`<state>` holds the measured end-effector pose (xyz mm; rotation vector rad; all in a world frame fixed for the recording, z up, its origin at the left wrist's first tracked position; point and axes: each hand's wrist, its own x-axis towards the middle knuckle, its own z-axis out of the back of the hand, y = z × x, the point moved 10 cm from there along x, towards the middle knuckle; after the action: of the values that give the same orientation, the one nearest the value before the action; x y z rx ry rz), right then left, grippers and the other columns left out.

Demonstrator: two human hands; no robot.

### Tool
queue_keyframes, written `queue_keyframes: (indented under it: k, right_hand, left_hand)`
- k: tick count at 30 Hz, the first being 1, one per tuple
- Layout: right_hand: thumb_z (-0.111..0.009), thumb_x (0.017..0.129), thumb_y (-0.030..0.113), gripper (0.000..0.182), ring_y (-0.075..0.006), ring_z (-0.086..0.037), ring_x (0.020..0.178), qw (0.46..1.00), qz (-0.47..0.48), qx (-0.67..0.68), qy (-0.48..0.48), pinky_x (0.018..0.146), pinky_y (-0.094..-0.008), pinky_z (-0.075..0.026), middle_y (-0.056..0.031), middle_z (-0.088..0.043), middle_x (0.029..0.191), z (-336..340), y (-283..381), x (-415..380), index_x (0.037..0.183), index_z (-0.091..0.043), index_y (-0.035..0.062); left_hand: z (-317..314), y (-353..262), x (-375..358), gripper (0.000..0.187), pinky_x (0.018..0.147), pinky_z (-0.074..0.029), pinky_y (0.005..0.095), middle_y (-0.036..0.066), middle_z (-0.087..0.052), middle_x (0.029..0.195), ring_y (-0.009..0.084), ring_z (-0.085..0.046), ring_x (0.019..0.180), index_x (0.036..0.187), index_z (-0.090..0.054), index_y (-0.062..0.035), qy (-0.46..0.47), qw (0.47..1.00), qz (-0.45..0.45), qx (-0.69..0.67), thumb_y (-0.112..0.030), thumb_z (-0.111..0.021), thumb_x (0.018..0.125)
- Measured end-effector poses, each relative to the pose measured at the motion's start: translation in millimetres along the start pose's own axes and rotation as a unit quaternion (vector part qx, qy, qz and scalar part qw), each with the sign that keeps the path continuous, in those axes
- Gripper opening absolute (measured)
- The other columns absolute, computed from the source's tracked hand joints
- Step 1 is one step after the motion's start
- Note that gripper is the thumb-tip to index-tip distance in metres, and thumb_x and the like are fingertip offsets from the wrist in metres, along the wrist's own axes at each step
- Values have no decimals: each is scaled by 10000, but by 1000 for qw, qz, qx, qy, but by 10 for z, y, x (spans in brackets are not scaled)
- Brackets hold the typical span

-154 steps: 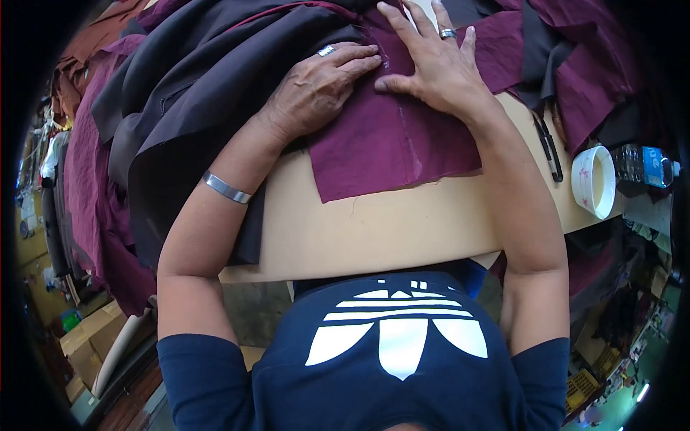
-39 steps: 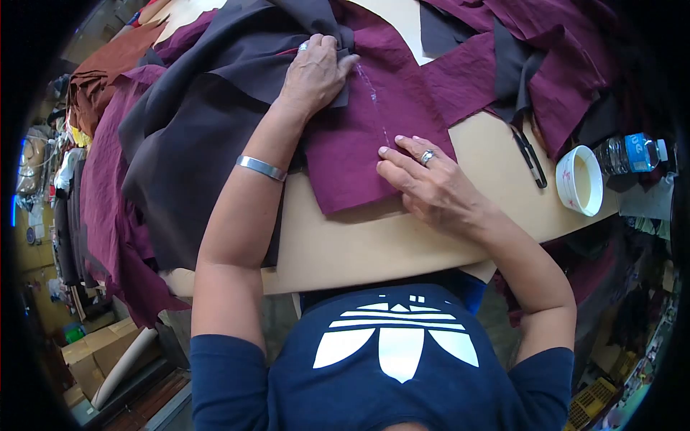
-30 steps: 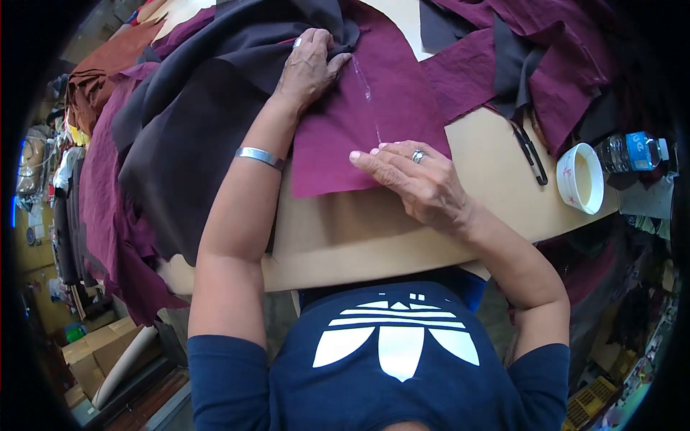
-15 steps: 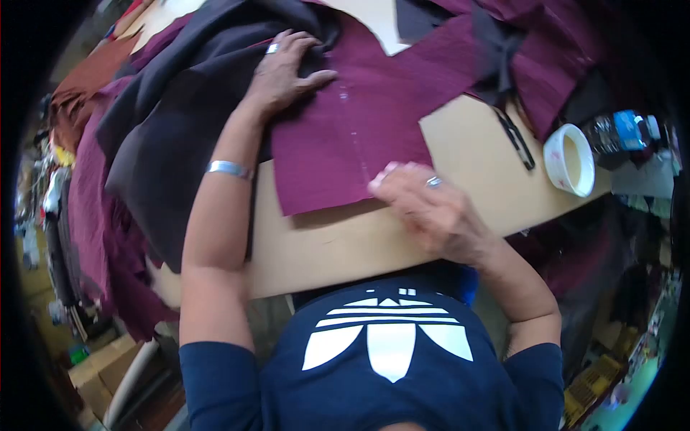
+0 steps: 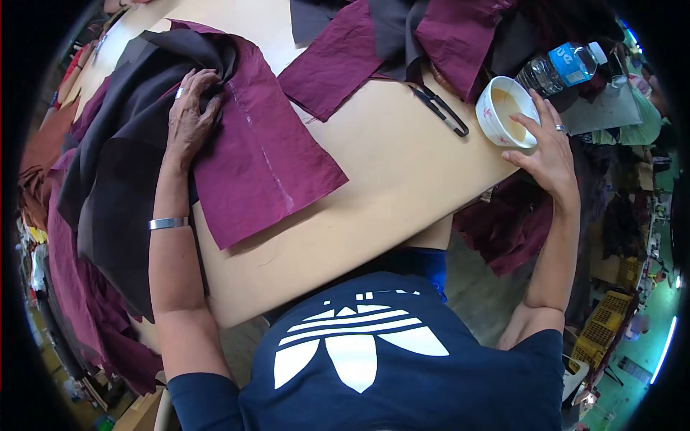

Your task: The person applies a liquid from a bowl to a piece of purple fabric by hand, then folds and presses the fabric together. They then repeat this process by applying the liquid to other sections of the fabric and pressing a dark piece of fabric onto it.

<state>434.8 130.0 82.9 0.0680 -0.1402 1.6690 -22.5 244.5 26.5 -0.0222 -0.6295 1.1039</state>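
Note:
A maroon cloth panel lies near the table's front edge, with a pale, wet-looking line running down it. My left hand rests on the panel's left side where it meets bunched dark cloth, fingers bent and slightly apart. Over at the right, a white bowl holds a pale liquid. My right hand is at the bowl's right side, its fingers apart, with one fingertip dipping inside and the thumb near the rim.
Black thread snips lie left of the bowl on the table. A plastic bottle with a blue label lies behind the bowl. More maroon cloth and dark pieces spread across the back. Yellow crates stand at the lower right.
My right hand has moved from the maroon panel's front edge to the bowl, and its fingers have spread. My left hand stays on the cloth. The camera view has shifted and turned.

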Motion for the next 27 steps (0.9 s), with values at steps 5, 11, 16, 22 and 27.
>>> queue_keyframes:
  k: [5,11,16,22,27]
  right_hand:
    - [-776,589,252,486,-343,-312,1322,999,18,33,-8,1042,-457,-319,-111,-345,1443,9,-21,36,1018,-614,89]
    - [-744,599,177,403,-357,-338,1302,997,17,40,-56,1014,-475,-325,-103,-368,1429,275,133,-167,924,-530,73]
    - [-727,616,148,282,-337,-346,1299,997,37,-59,-16,1000,-477,-320,-75,-391,1410,269,472,-216,815,-547,61]
    - [-582,701,-56,256,-311,-526,1150,883,305,328,-137,944,-393,-418,-133,-588,1183,784,2300,134,938,-635,26]
    - [-543,731,-70,312,-249,-652,912,762,443,447,-155,782,-302,-494,-109,-648,1043,766,3394,466,1028,-592,13]
  left_hand:
    - [-4,16,8,252,1029,-347,398,81,-570,1204,329,-417,1264,1069,-556,-89,1,1000,-7,-29,-103,-609,823]
    - [19,-15,6,195,1016,-361,392,79,-575,1212,320,-423,1261,1012,-574,-58,-2,1000,7,-17,-156,-595,845]
    - [-3,-57,2,217,1036,-334,377,98,-545,1264,304,-388,1294,981,-577,-33,9,1000,8,-1,-223,-587,878]
    - [43,-125,-18,355,1046,-335,407,109,-531,1270,340,-365,1299,988,-572,-38,10,1000,19,6,-308,-689,790]
    - [17,-110,-52,301,1064,-319,413,133,-529,1236,369,-410,1233,1025,-556,-51,-18,997,-76,27,-253,-610,809]
